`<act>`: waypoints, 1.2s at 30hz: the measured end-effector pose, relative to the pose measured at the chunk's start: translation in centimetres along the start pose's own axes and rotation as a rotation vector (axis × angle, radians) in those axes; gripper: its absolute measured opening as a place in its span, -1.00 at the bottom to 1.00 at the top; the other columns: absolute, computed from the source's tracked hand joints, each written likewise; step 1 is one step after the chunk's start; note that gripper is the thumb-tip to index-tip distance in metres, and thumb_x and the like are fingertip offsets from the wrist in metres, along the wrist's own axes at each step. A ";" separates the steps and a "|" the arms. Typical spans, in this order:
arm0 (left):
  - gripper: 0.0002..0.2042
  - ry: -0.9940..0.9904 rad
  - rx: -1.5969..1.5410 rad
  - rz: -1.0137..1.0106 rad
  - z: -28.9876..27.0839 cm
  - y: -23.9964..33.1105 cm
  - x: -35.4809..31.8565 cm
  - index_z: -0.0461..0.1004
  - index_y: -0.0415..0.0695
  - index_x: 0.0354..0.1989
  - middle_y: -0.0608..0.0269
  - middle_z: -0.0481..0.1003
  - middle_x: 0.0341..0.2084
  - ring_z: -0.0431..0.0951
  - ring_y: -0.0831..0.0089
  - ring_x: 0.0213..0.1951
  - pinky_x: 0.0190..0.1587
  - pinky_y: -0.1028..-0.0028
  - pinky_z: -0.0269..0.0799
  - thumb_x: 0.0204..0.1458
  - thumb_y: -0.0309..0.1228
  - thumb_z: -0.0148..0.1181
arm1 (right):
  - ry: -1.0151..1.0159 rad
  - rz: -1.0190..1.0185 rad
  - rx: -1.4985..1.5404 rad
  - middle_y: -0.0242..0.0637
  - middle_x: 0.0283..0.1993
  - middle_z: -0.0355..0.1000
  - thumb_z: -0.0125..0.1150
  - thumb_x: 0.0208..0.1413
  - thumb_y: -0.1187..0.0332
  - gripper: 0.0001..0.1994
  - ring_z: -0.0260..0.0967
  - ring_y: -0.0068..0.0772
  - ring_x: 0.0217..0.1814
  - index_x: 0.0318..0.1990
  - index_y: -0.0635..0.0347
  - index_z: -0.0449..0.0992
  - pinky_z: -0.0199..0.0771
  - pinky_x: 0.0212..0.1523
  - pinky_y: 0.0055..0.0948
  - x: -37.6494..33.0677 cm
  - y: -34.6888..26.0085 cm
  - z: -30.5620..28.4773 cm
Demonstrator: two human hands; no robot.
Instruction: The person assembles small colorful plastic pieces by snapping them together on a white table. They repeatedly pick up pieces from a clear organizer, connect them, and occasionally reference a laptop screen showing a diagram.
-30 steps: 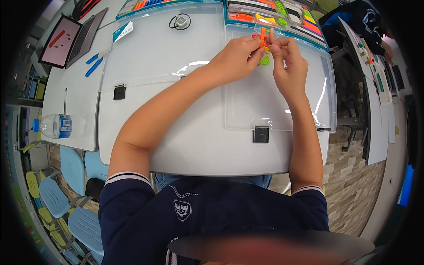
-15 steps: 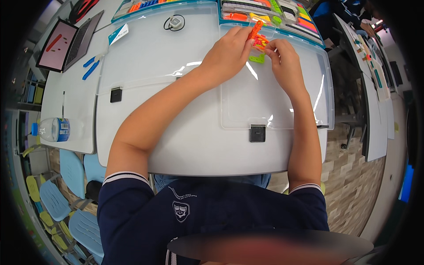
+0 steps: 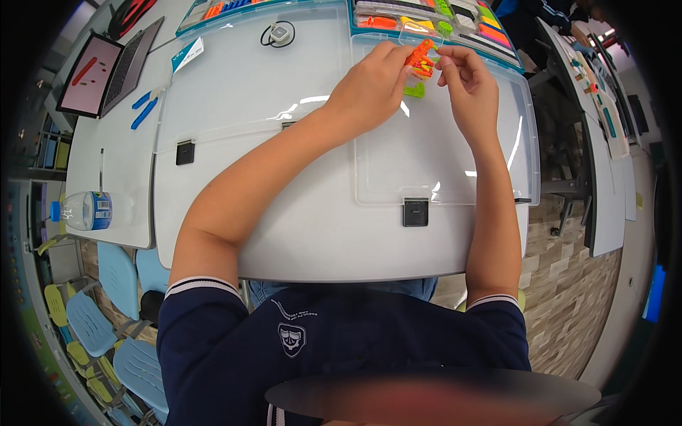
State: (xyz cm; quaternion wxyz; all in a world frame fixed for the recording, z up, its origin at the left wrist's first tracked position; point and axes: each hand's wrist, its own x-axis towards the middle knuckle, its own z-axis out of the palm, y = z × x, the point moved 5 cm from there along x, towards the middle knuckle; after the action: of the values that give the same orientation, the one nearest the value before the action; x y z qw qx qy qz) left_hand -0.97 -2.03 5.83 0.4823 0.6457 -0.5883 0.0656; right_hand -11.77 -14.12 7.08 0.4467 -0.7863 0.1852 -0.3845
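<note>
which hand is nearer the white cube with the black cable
Left. The left hand is right of the white cube and closer to the body, holding an orange piece; the right hand is farther right, past that piece.

Both bare forearms are reaching well forward. The left forearm (image 3: 273, 163) is slanting inward from an elbow (image 3: 213, 241) jutting outward, while the right forearm (image 3: 493, 202) is running almost straight ahead. The left hand (image 3: 369, 79) is pinching, its grip closed, its back facing up. Near it, the right hand (image 3: 474, 89) is curling its fingers (image 3: 467, 69); from where I'm standing, I'm not making out whether thumb (image 3: 452, 75) and forefinger (image 3: 462, 54) are touching.
</note>
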 end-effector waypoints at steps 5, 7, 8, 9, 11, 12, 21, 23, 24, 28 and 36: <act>-0.72 -0.229 -0.347 -0.304 1.4 -1.5 -0.1 0.38 -0.25 0.05 0.23 0.43 -0.28 0.43 0.49 -0.42 -0.31 0.48 0.41 0.28 -0.37 -0.10 | 0.039 -0.041 0.082 -0.31 -0.28 0.54 0.22 0.17 0.46 -0.84 0.46 -0.61 -0.34 -0.14 0.31 0.57 0.46 -0.29 -0.64 -0.1 -0.4 -0.2; -0.70 -0.245 -0.345 -0.302 1.5 -1.4 -0.1 0.38 -0.24 0.06 0.26 0.43 -0.29 0.41 0.54 -0.42 -0.31 0.50 0.40 0.30 -0.33 -0.13 | 0.057 -0.057 0.054 -0.30 -0.28 0.54 0.25 0.15 0.46 -0.85 0.47 -0.60 -0.36 -0.17 0.32 0.58 0.47 -0.29 -0.65 -0.2 -0.5 -0.3; -0.72 -0.244 -0.352 -0.305 1.5 -1.3 -0.2 0.37 -0.28 -0.03 0.14 0.42 -0.28 0.42 0.38 -0.36 -0.25 0.40 0.39 0.29 -0.33 -0.14 | 0.066 -0.069 0.026 -0.30 -0.28 0.54 0.26 0.14 0.46 -0.86 0.48 -0.60 -0.36 -0.19 0.32 0.59 0.47 -0.29 -0.65 -0.3 -0.6 -0.3; -0.73 -0.243 -0.359 -0.308 1.5 -1.1 -0.3 0.36 -0.32 -0.12 0.03 0.42 -0.27 0.43 0.22 -0.29 -0.20 0.30 0.37 0.28 -0.33 -0.15 | 0.076 -0.079 -0.002 -0.31 -0.29 0.54 0.27 0.13 0.45 -0.87 0.48 -0.59 -0.37 -0.21 0.31 0.59 0.48 -0.29 -0.66 -0.3 -0.6 -0.3; -0.71 -0.233 -0.365 -0.313 1.4 -0.8 -0.3 0.35 -0.34 -0.22 -0.05 0.41 -0.30 0.45 0.11 -0.27 -0.18 0.23 0.36 0.27 -0.30 -0.16 | 0.088 -0.107 -0.055 -0.31 -0.30 0.54 0.27 0.12 0.45 -0.88 0.49 -0.59 -0.37 -0.23 0.30 0.60 0.48 -0.30 -0.64 -0.4 -0.8 -0.2; -0.70 -0.224 -0.364 -0.314 1.3 -0.7 -0.1 0.35 -0.32 -0.23 -0.01 0.41 -0.33 0.45 0.16 -0.31 -0.21 0.26 0.36 0.29 -0.28 -0.17 | 0.095 -0.122 -0.082 -0.31 -0.31 0.53 0.28 0.12 0.45 -0.89 0.50 -0.59 -0.37 -0.24 0.30 0.60 0.48 -0.30 -0.63 -0.4 -0.9 -0.2; -0.64 -0.224 -0.931 -0.638 1.4 -0.3 -0.2 0.31 -0.15 -0.21 0.42 0.17 -0.58 0.15 0.63 -0.56 -0.50 0.54 0.21 0.36 -0.10 -0.27 | 0.066 -0.274 -0.189 -0.30 -0.26 0.51 0.26 0.15 0.48 -0.86 0.44 -0.64 -0.34 -0.20 0.38 0.57 0.47 -0.28 -0.65 -1.0 -2.1 0.5; -0.64 -0.228 -0.837 -0.557 1.4 -0.2 -0.1 0.30 -0.15 -0.22 0.42 0.17 -0.58 0.13 0.64 -0.57 -0.53 0.56 0.18 0.36 -0.11 -0.29 | 0.078 -0.288 -0.175 -0.31 -0.28 0.51 0.26 0.14 0.49 -0.87 0.44 -0.64 -0.35 -0.20 0.37 0.57 0.46 -0.30 -0.66 -1.0 -2.3 0.6; -0.65 -0.228 -0.771 -0.491 1.3 -0.1 0.0 0.29 -0.14 -0.22 0.42 0.17 -0.58 0.13 0.64 -0.57 -0.53 0.57 0.18 0.36 -0.11 -0.29 | 0.087 -0.274 -0.174 -0.31 -0.29 0.51 0.26 0.14 0.49 -0.87 0.44 -0.64 -0.36 -0.20 0.36 0.57 0.46 -0.31 -0.67 -1.0 -2.4 0.7; -0.65 -0.238 -0.632 -0.337 1.2 0.1 0.0 0.27 -0.14 -0.23 0.42 0.21 -0.58 0.14 0.65 -0.58 -0.54 0.59 0.16 0.37 -0.11 -0.31 | 0.099 -0.354 -0.203 -0.30 -0.37 0.52 0.32 0.06 0.48 -0.92 0.43 -0.58 -0.46 -0.31 0.29 0.59 0.42 -0.44 -0.63 -1.3 -3.5 0.5; -0.64 -0.294 -0.260 -0.147 0.4 0.2 0.2 0.24 -0.16 -0.18 0.19 0.39 -0.54 0.40 0.38 -0.48 -0.37 0.37 0.33 0.37 -0.11 -0.35 | 0.064 -0.149 0.008 -0.33 -0.41 0.52 0.34 0.04 0.48 -0.93 0.40 -0.61 -0.48 -0.36 0.29 0.60 0.36 -0.48 -0.64 -1.3 -3.0 0.1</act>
State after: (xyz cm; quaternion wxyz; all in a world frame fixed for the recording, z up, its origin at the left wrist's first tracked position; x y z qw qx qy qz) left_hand -1.31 -2.43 5.85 0.4738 0.6219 -0.6072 -0.1412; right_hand -12.66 -11.64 8.97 0.4138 -0.7833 0.1388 -0.4426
